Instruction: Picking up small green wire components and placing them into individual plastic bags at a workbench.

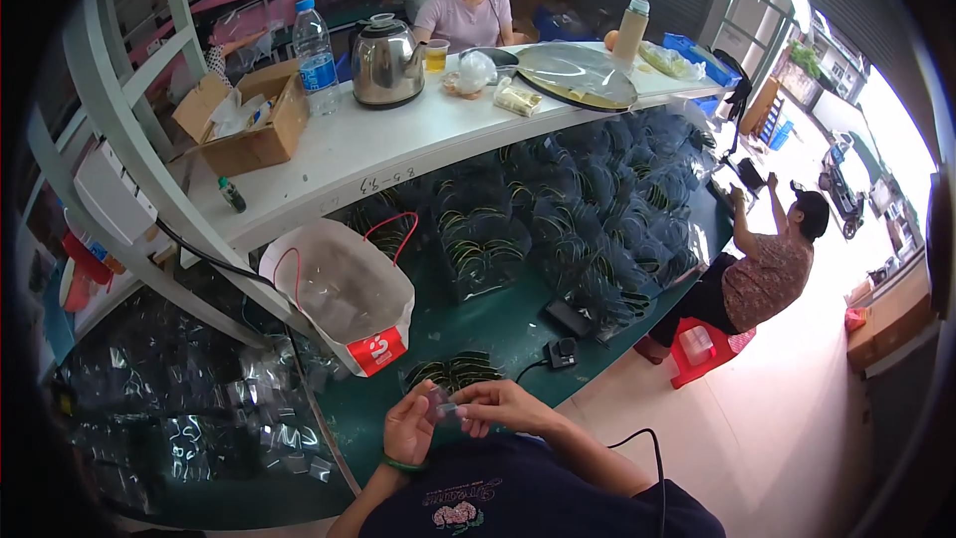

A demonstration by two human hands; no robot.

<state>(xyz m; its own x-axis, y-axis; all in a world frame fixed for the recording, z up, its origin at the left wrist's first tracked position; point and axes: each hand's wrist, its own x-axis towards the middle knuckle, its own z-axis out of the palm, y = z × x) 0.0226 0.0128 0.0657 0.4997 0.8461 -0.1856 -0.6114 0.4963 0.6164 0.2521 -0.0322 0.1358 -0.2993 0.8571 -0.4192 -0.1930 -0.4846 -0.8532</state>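
My left hand (407,426), with a green bangle at the wrist, is closed on one side of a small clear plastic piece (441,402). The fingers of my right hand (506,405) pinch its other side, close in front of my body. The kind of piece is too small to make out. Just beyond my hands lies a clear bag of dark curved strips with yellow edges (468,369) on the green tabletop (438,324). A small black camera-like device (563,352) on a cable sits to the right of it, with a black box (569,317) behind.
A white paper bag (344,289) with red handles stands at left. Many similar clear bags (597,209) are heaped under a white shelf (368,154), which bears a kettle (387,65), a bottle (316,60) and a carton (259,144). A person (777,274) sits at right; others work behind.
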